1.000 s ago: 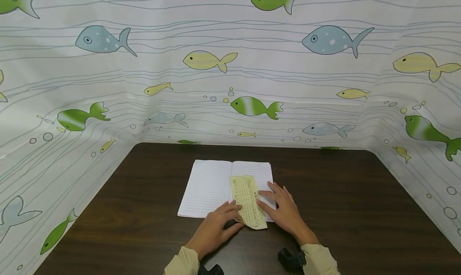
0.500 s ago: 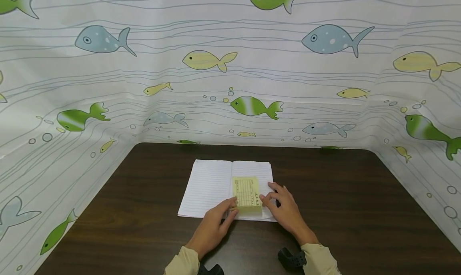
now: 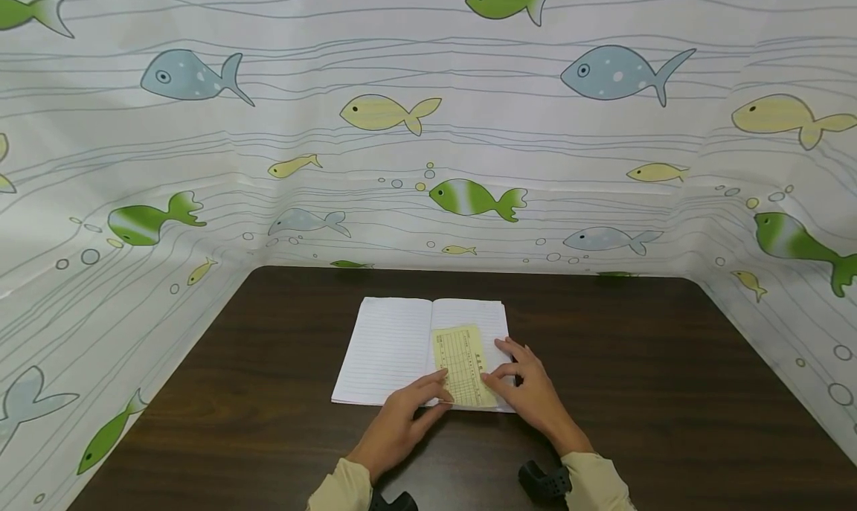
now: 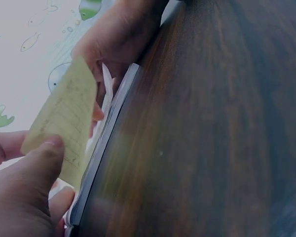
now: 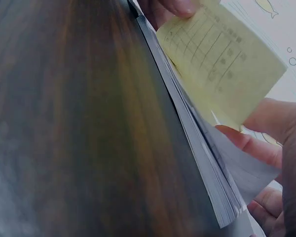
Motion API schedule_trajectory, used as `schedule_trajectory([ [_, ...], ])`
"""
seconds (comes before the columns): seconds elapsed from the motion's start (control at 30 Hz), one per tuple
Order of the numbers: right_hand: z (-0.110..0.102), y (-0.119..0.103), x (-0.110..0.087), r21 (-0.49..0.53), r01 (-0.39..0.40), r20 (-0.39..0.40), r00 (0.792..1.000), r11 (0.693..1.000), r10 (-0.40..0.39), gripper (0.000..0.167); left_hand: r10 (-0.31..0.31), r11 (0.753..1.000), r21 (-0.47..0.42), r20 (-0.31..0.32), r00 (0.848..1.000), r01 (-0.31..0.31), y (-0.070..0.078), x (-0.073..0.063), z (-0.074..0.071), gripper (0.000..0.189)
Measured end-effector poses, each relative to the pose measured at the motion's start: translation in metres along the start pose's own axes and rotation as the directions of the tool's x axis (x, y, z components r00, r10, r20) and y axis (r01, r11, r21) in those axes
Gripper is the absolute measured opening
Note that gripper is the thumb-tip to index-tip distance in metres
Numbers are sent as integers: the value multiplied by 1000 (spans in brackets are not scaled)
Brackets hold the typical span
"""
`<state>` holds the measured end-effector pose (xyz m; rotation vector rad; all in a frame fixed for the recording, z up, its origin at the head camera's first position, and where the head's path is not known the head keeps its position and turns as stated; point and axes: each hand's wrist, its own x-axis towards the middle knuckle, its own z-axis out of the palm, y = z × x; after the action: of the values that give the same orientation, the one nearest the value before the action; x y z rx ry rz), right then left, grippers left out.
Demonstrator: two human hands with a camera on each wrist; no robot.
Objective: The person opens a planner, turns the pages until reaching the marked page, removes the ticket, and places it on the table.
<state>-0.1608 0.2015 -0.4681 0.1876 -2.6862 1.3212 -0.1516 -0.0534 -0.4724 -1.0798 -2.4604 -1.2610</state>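
A yellow printed slip of paper (image 3: pixel 463 358) with a ruled grid lies over the right page of an open lined notebook (image 3: pixel 395 347). My left hand (image 3: pixel 400 425) pinches the slip's lower left edge; in the left wrist view its thumb (image 4: pixel 47 153) presses on the printed face. At the slip's right edge, my right hand (image 3: pixel 532 396) pinches with thumb and forefinger, its other fingers reaching over the notebook's right side. The slip's near part (image 5: pixel 222 64) tilts up off the page in the right wrist view.
The notebook rests on a dark brown wooden table (image 3: pixel 234 392). A white sheet printed with fish (image 3: pixel 469 139) stands round the table's back and sides. Black bands (image 3: pixel 544 481) sit at both wrists, by the cream sleeves.
The slip's near end, first hanging past the notebook's edge, bends up over itself, then opens out longer again. The left hand shifts along with it; the right thumb and forefinger close on the right edge.
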Motion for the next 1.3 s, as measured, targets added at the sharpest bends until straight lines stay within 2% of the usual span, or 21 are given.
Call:
schedule_trajectory([
  [0.13, 0, 1, 1, 22, 29, -18, 999, 999, -29, 19, -12, 999, 33, 50, 999, 11, 0, -1, 1, 10],
  [0.23, 0, 2, 1, 52, 24, -50, 999, 998, -22, 18, -23, 998, 63, 86, 996, 17, 1, -1, 1, 11],
  [0.43, 2, 4, 4, 91, -12, -105, 994, 996, 21, 17, -22, 991, 134, 87, 996, 10, 1, -3, 1, 17],
  [0.53, -2, 6, 4, 70, -15, -140, 990, 997, 25, 16, -25, 992, 125, 88, 996, 14, 1, -3, 2, 18],
  [0.7, -15, 15, 3, -30, -27, -172, 985, 999, 21, 17, -27, 994, 112, 83, 996, 17, 1, -2, 4, 17],
  [1.0, -48, 38, 2, -98, -117, -235, 968, 988, 91, 24, -17, 991, 132, 70, 997, 8, 1, -3, 5, 17],
  [1.3, -73, 50, -6, -147, -175, -267, 955, 974, 131, 30, 53, 989, 137, 39, 998, -58, -3, -3, 7, 20],
])
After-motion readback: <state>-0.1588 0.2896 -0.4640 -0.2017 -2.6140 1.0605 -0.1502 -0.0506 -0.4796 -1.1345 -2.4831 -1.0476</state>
